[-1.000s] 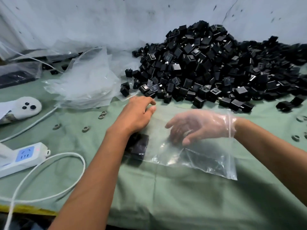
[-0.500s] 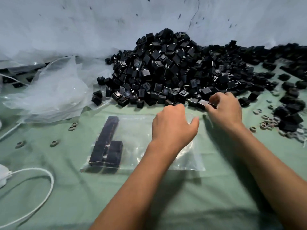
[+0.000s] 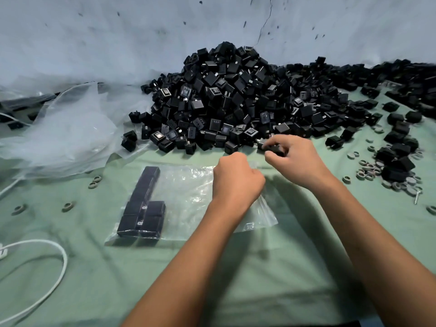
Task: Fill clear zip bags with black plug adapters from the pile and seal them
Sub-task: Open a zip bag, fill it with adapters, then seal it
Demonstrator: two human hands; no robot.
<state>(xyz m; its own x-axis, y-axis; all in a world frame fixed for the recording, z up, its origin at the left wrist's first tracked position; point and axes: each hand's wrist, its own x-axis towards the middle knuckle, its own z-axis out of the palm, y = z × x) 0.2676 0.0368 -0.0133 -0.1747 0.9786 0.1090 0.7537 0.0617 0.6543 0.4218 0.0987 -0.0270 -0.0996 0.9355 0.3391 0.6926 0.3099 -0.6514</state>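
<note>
A clear, thin plastic zip bag lies flat on the green cloth-covered surface, its open mouth toward the three o'clock side under the person's left hand. Inside it, at the nine o'clock end, small black cube-shaped plug adapters sit packed in tidy rows. The big pile of loose black plug adapters rises at twelve o'clock against the pale wall.

The left hand is curled into a loose fist at the bag's mouth; its fingers are hidden behind the knuckles, so whether they pinch the film cannot be told. The right hand is at the pile's near edge, its fingers curled round one black adapter.

Judging by their look, the adapters are rigid, smooth-sided plastic blocks, light singly, with small metal prongs that could snag or puncture the film; each is best taken across two flat opposite faces. The bag looks limp and slippery and will sag once loaded, so it wants holding by the stiffer zip rim, one lip lifted to keep the mouth open.

A crumpled heap of clear plastic sheeting lies at ten o'clock, small grey rings at three, and a white cable at eight.
</note>
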